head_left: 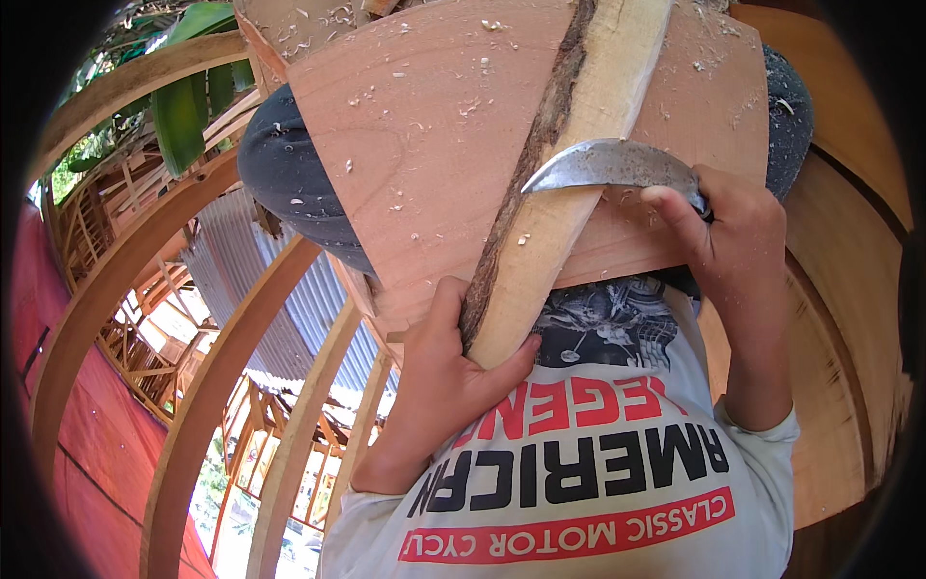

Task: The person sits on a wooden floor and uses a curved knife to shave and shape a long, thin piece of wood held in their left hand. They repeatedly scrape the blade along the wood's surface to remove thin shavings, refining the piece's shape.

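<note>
A long strip of pale wood with rough dark bark along its left edge lies slantwise over a wide reddish wooden board. My left hand grips the near end of the strip, thumb on one side and fingers on the other. In my right hand is a curved knife, its handle mostly hidden by my fingers. The knife's broad metal blade lies across the strip, and its tip points left near the bark. My right thumb rests against the blade near the handle.
Wood shavings are scattered over the board, which rests across my legs. Curved wooden bars stand at the left, with corrugated metal sheets beyond them. Wooden planks lie at the right. Green leaves hang at the upper left.
</note>
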Demonstrator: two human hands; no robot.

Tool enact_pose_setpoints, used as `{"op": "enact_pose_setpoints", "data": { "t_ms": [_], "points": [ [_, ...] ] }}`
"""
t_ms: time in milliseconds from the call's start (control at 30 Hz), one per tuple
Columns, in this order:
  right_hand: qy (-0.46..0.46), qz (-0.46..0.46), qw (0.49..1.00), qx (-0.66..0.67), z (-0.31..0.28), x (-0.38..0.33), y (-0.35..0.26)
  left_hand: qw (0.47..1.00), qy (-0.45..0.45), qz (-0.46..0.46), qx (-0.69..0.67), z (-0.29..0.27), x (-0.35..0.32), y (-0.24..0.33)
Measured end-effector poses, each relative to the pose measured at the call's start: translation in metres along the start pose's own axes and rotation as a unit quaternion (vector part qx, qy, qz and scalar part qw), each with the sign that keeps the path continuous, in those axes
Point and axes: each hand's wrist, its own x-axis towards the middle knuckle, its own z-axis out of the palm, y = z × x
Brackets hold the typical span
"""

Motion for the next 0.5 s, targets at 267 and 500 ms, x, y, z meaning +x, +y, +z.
{"op": "enact_pose_setpoints", "data": {
  "t_ms": [267, 500],
  "points": [
    [-0.004, 0.018, 0.999, -0.051, -0.003, 0.004, 0.001, 1.0, -0.002, -0.008, -0.01, 0.001, 0.002, 0.003],
    [-0.013, -0.105, 0.994, -0.006, 0.007, -0.009, -0.018, 1.0, 0.008, 0.019, -0.017, 0.003, 0.002, -0.002]
  ]
}}
